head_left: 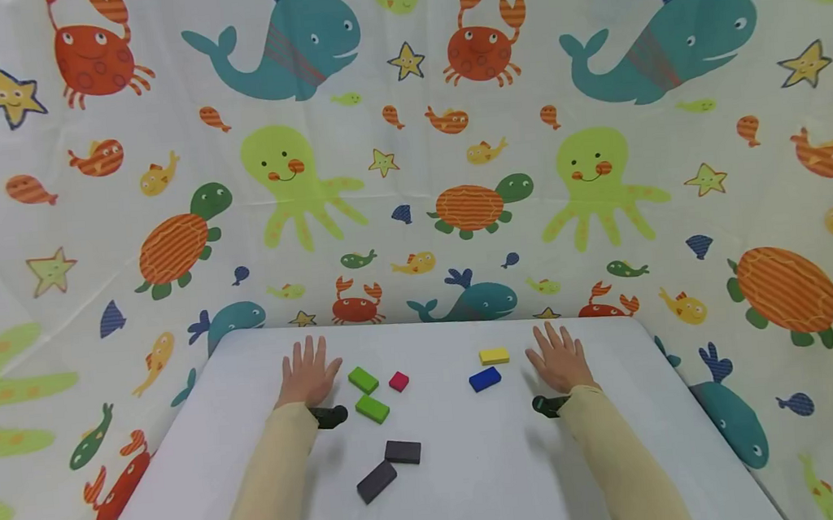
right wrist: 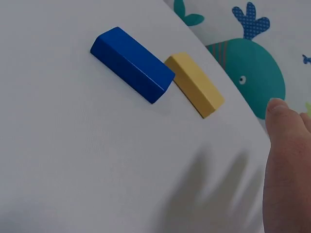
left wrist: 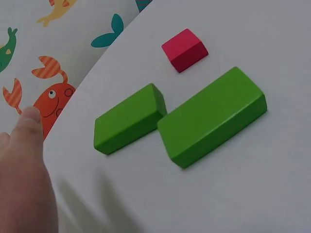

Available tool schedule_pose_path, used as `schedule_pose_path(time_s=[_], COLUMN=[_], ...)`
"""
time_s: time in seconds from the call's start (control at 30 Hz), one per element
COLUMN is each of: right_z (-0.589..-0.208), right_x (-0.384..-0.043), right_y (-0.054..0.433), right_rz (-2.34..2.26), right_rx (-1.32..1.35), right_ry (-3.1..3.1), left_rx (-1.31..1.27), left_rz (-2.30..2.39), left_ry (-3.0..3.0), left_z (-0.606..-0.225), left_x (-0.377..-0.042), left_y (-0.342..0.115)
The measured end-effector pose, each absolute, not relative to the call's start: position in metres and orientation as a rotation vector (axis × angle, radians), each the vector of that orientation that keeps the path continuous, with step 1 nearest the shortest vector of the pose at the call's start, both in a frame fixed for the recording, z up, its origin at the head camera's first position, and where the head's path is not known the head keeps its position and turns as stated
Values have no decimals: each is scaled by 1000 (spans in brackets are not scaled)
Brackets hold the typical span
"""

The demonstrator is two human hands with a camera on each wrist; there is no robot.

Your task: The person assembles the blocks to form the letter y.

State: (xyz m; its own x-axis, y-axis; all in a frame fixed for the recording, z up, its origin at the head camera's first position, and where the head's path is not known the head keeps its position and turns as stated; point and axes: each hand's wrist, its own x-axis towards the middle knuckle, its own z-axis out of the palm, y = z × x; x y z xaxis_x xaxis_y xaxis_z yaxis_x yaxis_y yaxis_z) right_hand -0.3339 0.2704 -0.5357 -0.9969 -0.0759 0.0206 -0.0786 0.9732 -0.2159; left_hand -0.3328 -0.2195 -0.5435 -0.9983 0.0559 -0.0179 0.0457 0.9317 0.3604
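My left hand (head_left: 306,375) has its fingers spread and holds nothing, just left of two green blocks (head_left: 373,409). A small red block (head_left: 399,381) lies to the right of those; the left wrist view shows it beyond the green pair. On the other side, my right hand (head_left: 561,360) is likewise spread with nothing in it. Nearest to it are a yellow block (head_left: 494,356) and a blue block (head_left: 485,379), which lie close together in the right wrist view. Finger shadows fall on the table beside each hand.
Two black blocks (head_left: 403,452) lie nearer the front of the white table (head_left: 471,484), left of its middle. Behind and beside the table hangs a curtain (head_left: 418,276) printed with sea animals. Each wrist wears a dark camera mount (head_left: 329,416).
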Motion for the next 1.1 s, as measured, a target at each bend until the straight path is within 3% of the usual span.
schedule_pose_path(time_s=[0.67,1.1], right_z=[-549,-571], right_x=[-334,-320], right_y=[241,214], right_rz=[551,859], right_rx=[235,284], right_ry=[-2928,-2777], left_rx=[705,660], left_rz=[1135,1082], left_ry=[2935,2955], left_z=[-554,-554], left_x=[-330,-322], left_y=[-135,-115])
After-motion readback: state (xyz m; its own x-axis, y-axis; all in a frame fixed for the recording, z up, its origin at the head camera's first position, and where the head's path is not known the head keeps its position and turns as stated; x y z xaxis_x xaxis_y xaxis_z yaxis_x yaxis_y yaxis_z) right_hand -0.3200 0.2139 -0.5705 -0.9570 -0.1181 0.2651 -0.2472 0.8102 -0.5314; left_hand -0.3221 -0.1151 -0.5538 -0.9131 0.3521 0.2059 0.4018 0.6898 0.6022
